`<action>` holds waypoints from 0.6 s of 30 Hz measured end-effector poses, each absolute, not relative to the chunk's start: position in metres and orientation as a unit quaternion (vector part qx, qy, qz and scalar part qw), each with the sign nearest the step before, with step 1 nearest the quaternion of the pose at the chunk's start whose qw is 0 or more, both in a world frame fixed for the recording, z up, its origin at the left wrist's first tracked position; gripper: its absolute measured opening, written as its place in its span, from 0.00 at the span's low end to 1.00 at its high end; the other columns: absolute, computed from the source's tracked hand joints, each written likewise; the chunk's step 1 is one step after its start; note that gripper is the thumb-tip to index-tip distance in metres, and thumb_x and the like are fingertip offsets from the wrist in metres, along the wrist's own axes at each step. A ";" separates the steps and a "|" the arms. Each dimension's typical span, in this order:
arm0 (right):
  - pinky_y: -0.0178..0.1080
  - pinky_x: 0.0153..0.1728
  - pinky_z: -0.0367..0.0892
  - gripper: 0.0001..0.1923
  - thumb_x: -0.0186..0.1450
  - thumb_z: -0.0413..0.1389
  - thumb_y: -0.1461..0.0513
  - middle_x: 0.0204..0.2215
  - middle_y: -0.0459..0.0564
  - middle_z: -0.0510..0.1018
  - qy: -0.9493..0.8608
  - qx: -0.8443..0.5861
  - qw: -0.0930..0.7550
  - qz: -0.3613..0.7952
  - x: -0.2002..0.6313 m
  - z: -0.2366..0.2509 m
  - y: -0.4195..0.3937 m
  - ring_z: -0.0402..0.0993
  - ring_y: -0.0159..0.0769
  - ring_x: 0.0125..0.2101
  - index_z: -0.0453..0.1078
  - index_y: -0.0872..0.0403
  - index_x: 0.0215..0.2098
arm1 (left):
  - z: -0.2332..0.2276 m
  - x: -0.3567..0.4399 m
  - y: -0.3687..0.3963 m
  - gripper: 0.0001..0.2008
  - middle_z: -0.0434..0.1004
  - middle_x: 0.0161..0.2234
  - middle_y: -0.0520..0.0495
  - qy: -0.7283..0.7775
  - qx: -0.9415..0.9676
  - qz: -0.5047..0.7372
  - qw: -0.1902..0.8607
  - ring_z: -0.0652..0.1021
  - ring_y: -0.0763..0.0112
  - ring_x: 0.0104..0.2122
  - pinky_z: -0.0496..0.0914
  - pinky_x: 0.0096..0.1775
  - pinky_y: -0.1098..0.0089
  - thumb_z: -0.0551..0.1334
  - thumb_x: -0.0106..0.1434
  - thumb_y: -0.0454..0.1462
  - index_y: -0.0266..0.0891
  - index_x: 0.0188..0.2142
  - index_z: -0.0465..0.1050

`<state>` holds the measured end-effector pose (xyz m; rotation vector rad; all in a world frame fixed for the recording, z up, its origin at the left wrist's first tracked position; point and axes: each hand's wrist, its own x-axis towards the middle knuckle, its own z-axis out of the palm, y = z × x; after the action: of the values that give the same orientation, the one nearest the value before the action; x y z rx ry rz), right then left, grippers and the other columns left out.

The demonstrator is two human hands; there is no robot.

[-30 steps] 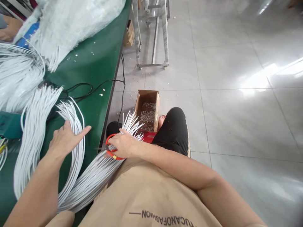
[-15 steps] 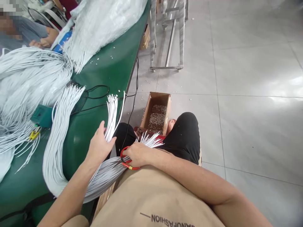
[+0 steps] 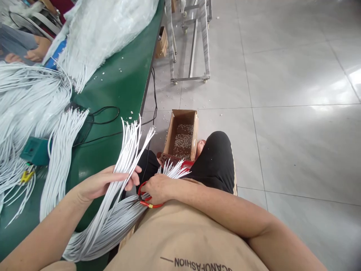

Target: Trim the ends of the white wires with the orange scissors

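My left hand (image 3: 113,181) is closed around a bunch of thin white cables (image 3: 128,146). Their cut ends fan out above the fingers, over the table's edge. In my right hand (image 3: 160,188), close to my belly, is a pair of red-handled scissors (image 3: 150,205), with its dark blades pointing left over the cables. The same hand also clasps a second bunch of white cables (image 3: 176,168), whose ends poke out beyond it toward my knee. From both hands the cable lengths (image 3: 113,226) sag down to the left; the right fingers are partly hidden.
On the green table (image 3: 124,82) lie heaped white cables (image 3: 28,98), a plastic-wrapped bundle (image 3: 107,26), a teal device (image 3: 35,150) and a black cord (image 3: 109,122). A carton (image 3: 168,145) holding small clippings stands between my feet. A metal frame (image 3: 190,79) stands beyond. A co-worker's hands (image 3: 31,56) show at upper left.
My left hand has shifted left and turned, and the cable bunch in it is fuller and spread wider. My right hand keeps its hold on the scissors. The view has swung slightly right.
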<state>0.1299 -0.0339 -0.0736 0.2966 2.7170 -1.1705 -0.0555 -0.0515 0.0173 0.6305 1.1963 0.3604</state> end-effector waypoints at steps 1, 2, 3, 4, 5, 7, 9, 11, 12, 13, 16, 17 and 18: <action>0.42 0.31 0.68 0.21 0.62 0.47 0.51 0.38 0.55 0.80 0.910 0.097 0.087 -0.393 0.130 -0.074 -0.033 0.77 0.45 0.36 0.70 0.52 0.45 | 0.018 -0.054 -0.050 0.22 0.79 0.36 0.41 0.535 0.305 0.169 0.770 0.77 0.71 0.28 0.70 0.31 0.73 0.62 0.60 0.40 0.37 0.53 0.67; 0.42 0.32 0.68 0.19 0.61 0.48 0.52 0.38 0.55 0.80 0.910 0.096 0.089 -0.393 0.130 -0.074 -0.033 0.77 0.45 0.37 0.70 0.52 0.45 | 0.021 -0.053 -0.049 0.26 0.79 0.35 0.41 0.512 0.304 0.179 0.783 0.76 0.72 0.25 0.69 0.28 0.73 0.62 0.60 0.43 0.38 0.56 0.64; 0.42 0.32 0.68 0.19 0.61 0.49 0.54 0.38 0.55 0.80 0.910 0.095 0.090 -0.393 0.130 -0.073 -0.032 0.77 0.45 0.37 0.70 0.52 0.45 | 0.023 -0.054 -0.048 0.27 0.78 0.30 0.43 0.499 0.287 0.195 0.794 0.73 0.76 0.19 0.66 0.23 0.75 0.60 0.61 0.45 0.38 0.58 0.63; 0.42 0.33 0.68 0.19 0.61 0.49 0.55 0.39 0.55 0.80 0.910 0.094 0.090 -0.393 0.130 -0.073 -0.032 0.77 0.45 0.37 0.71 0.53 0.46 | 0.026 -0.056 -0.046 0.26 0.76 0.23 0.47 0.494 0.258 0.208 0.804 0.66 0.81 0.12 0.61 0.18 0.78 0.57 0.63 0.47 0.38 0.57 0.65; 0.42 0.33 0.68 0.19 0.61 0.49 0.55 0.39 0.55 0.80 0.910 0.094 0.090 -0.394 0.130 -0.073 -0.031 0.77 0.45 0.38 0.71 0.53 0.46 | 0.030 -0.059 -0.046 0.22 0.70 0.16 0.51 0.500 0.224 0.219 0.807 0.58 0.85 0.08 0.56 0.15 0.80 0.54 0.65 0.46 0.37 0.54 0.69; 0.42 0.32 0.68 0.20 0.61 0.48 0.54 0.40 0.56 0.79 0.908 0.091 0.091 -0.399 0.130 -0.074 -0.030 0.77 0.46 0.38 0.71 0.53 0.47 | 0.035 -0.063 -0.044 0.20 0.57 0.08 0.56 0.498 0.174 0.233 0.817 0.47 0.87 0.05 0.48 0.11 0.81 0.52 0.65 0.45 0.35 0.43 0.76; 0.42 0.31 0.68 0.21 0.61 0.48 0.53 0.41 0.56 0.79 0.906 0.085 0.093 -0.405 0.130 -0.074 -0.030 0.77 0.46 0.38 0.71 0.53 0.47 | 0.039 -0.063 -0.042 0.18 0.57 0.07 0.55 0.444 0.185 0.281 0.830 0.52 0.83 0.04 0.48 0.09 0.80 0.59 0.59 0.47 0.35 0.37 0.76; 0.42 0.32 0.68 0.21 0.61 0.48 0.54 0.41 0.55 0.79 0.905 0.081 0.093 -0.407 0.130 -0.074 -0.029 0.77 0.46 0.39 0.71 0.53 0.47 | 0.039 -0.055 -0.041 0.14 0.65 0.14 0.54 0.534 0.172 0.389 0.731 0.62 0.83 0.10 0.62 0.15 0.80 0.64 0.54 0.37 0.36 0.40 0.76; 0.42 0.32 0.68 0.20 0.61 0.48 0.54 0.41 0.54 0.79 0.905 0.081 0.093 -0.407 0.130 -0.074 -0.029 0.76 0.46 0.40 0.72 0.53 0.47 | 0.038 -0.048 -0.040 0.13 0.67 0.18 0.54 0.582 0.127 0.422 0.683 0.64 0.85 0.12 0.64 0.18 0.82 0.62 0.55 0.31 0.36 0.42 0.74; 0.42 0.32 0.68 0.20 0.61 0.48 0.53 0.41 0.54 0.79 0.905 0.083 0.093 -0.407 0.130 -0.074 -0.029 0.76 0.46 0.40 0.72 0.53 0.46 | 0.037 -0.041 -0.041 0.13 0.67 0.19 0.55 0.603 0.069 0.435 0.665 0.64 0.87 0.14 0.64 0.20 0.84 0.59 0.57 0.27 0.35 0.42 0.72; 0.41 0.31 0.67 0.21 0.62 0.47 0.52 0.41 0.54 0.79 0.903 0.088 0.095 -0.410 0.129 -0.074 -0.027 0.76 0.46 0.40 0.72 0.53 0.45 | 0.039 -0.029 -0.048 0.08 0.62 0.19 0.58 0.583 -0.029 0.523 0.621 0.61 0.88 0.15 0.63 0.20 0.86 0.55 0.60 0.24 0.37 0.34 0.69; 0.41 0.30 0.67 0.21 0.62 0.47 0.52 0.41 0.54 0.79 0.902 0.085 0.097 -0.413 0.128 -0.075 -0.026 0.76 0.46 0.40 0.72 0.53 0.45 | 0.043 -0.030 -0.052 0.06 0.60 0.18 0.59 0.565 -0.021 0.573 0.593 0.60 0.87 0.15 0.64 0.21 0.85 0.56 0.62 0.27 0.39 0.31 0.67; 0.41 0.29 0.67 0.20 0.62 0.48 0.52 0.41 0.53 0.79 0.901 0.081 0.100 -0.414 0.127 -0.076 -0.026 0.76 0.46 0.39 0.72 0.53 0.44 | 0.047 -0.033 -0.055 0.05 0.59 0.18 0.59 0.556 -0.002 0.623 0.551 0.59 0.86 0.15 0.65 0.21 0.84 0.58 0.63 0.32 0.40 0.29 0.65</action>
<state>0.1265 -0.0259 -0.0755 0.2399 2.6641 -1.2249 -0.0327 -0.0553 0.0472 -0.0036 1.3145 1.4731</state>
